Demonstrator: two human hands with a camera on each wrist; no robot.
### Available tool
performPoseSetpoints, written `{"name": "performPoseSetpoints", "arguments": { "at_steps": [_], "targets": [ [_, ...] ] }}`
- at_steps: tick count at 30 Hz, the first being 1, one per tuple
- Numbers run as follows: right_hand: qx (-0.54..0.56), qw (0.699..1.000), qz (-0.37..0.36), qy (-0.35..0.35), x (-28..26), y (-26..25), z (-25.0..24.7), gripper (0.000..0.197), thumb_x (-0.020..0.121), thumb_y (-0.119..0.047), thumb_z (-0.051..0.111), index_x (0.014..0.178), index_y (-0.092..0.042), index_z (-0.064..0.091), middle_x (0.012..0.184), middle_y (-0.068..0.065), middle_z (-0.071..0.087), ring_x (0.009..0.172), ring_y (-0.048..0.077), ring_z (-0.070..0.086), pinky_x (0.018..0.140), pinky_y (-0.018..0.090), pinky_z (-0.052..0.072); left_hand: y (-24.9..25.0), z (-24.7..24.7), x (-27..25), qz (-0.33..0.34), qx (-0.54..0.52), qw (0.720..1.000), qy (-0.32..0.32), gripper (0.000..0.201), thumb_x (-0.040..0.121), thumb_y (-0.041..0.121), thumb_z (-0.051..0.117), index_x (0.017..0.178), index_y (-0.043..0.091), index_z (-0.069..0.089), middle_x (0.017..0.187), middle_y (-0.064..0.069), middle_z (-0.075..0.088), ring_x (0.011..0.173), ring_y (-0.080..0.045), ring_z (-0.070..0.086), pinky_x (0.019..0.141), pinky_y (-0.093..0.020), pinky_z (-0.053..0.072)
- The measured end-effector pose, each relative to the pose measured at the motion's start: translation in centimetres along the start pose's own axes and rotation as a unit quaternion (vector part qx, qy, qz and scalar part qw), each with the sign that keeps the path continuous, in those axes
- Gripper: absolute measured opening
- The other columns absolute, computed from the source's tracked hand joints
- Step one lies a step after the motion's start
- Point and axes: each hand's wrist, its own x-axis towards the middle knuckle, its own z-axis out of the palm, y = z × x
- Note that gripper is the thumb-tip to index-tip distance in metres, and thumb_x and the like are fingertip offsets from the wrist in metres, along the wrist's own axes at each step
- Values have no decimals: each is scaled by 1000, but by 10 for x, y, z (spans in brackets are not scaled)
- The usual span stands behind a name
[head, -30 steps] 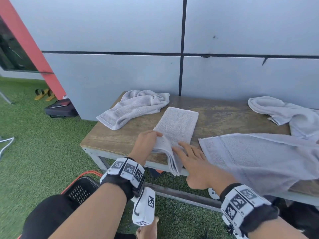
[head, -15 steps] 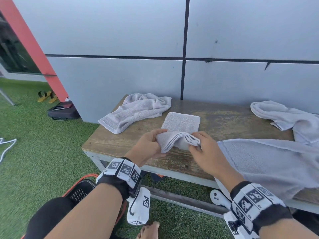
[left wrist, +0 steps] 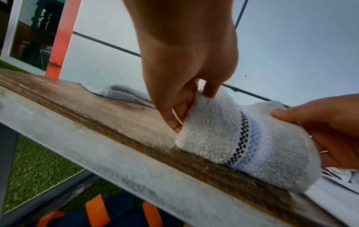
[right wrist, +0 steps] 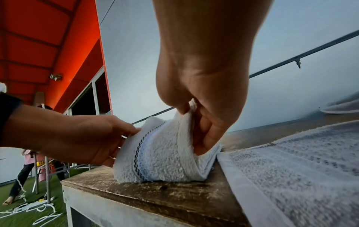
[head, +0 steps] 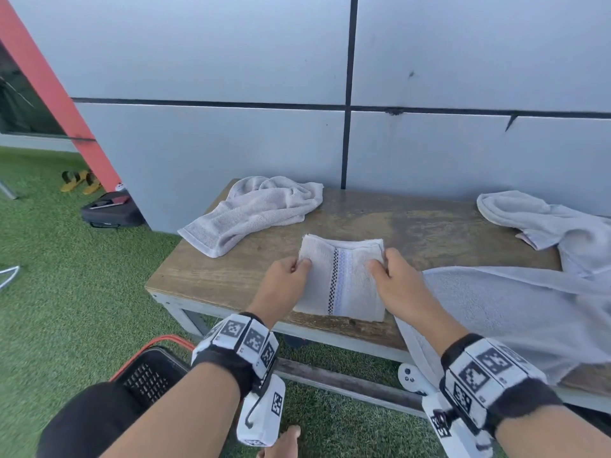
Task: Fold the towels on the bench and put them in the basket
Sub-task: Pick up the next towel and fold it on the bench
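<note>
A small white folded towel with a checkered and blue stripe lies near the front edge of the wooden bench. My left hand pinches its left edge, thumb on top, fingers underneath. My right hand pinches its right edge the same way. The towel bulges up between the two hands. A black basket with an orange rim stands on the grass at lower left, partly hidden by my arm and knee.
A crumpled grey towel lies at the bench's back left. A large grey towel drapes over the front right edge, and another sits at back right. A grey wall stands directly behind. A black bag and sandals lie on the grass.
The far end of the towel has been folded over toward me, so the striped side now faces up. Both hands moved from the lifted near fold to the towel's side edges.
</note>
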Motion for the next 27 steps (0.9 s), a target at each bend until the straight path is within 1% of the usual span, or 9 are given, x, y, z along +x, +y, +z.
{"name": "performPoseSetpoints", "arguments": {
  "at_steps": [3,5,7,9,11,13,18,21,27],
  "targets": [
    [24,997,44,-54,1,4,4,14,103,-30,42,98,-17,45,75,1,46,59,15,43,49,25,33,-5,9,4,-26,40,998,28,38,105,34,42,71,18,42,66,3,41,58,-12,40,52,-26,26],
    [30,995,61,-68,4,5,3,10,100,-24,46,103,-14,47,79,3,48,64,17,45,51,27,33,-3,12,8,-19,39,998,42,33,106,33,42,77,18,48,70,3,47,60,-11,45,52,-25,29],
    [26,997,54,-54,10,4,2,5,101,-20,45,104,-16,46,78,2,47,63,16,44,53,29,32,0,14,15,-5,39,998,49,28,106,34,41,89,16,54,75,3,54,65,-12,50,54,-26,33],
    [21,999,44,-22,19,3,0,5,102,-18,43,106,-17,44,77,3,49,61,16,44,54,30,31,3,17,24,6,40,997,69,28,105,35,41,83,21,50,74,5,52,66,-13,50,56,-29,34],
    [-11,999,51,-6,29,5,0,4,102,-17,43,106,-15,43,76,3,50,60,16,44,52,30,30,3,22,35,5,47,996,80,29,104,38,42,80,24,48,77,5,53,74,-21,55,63,-35,41],
    [-42,996,78,-21,38,10,3,6,102,-17,43,102,-11,43,79,5,50,62,16,44,52,31,30,1,27,42,-8,90,993,79,27,103,41,41,90,21,53,86,4,59,86,-26,59,75,-40,48],
    [-41,990,131,-21,51,24,12,16,101,-22,45,92,-8,43,86,8,50,64,18,46,52,31,35,-9,41,48,-49,184,976,102,35,104,45,34,102,18,57,97,-6,65,92,-30,62,88,-49,51],
    [-45,989,142,-21,55,26,14,18,102,-22,42,89,-10,40,83,7,47,63,17,46,51,30,34,-9,45,51,-48,208,971,107,42,104,47,30,110,16,57,100,-8,66,93,-31,62,85,-48,51],
    [-58,987,148,-21,58,25,15,18,103,-21,40,89,-10,40,83,7,48,61,15,44,49,27,32,-6,46,54,-55,247,962,106,44,105,47,28,111,15,57,101,-8,65,93,-30,62,74,-39,44]
  ]
}}
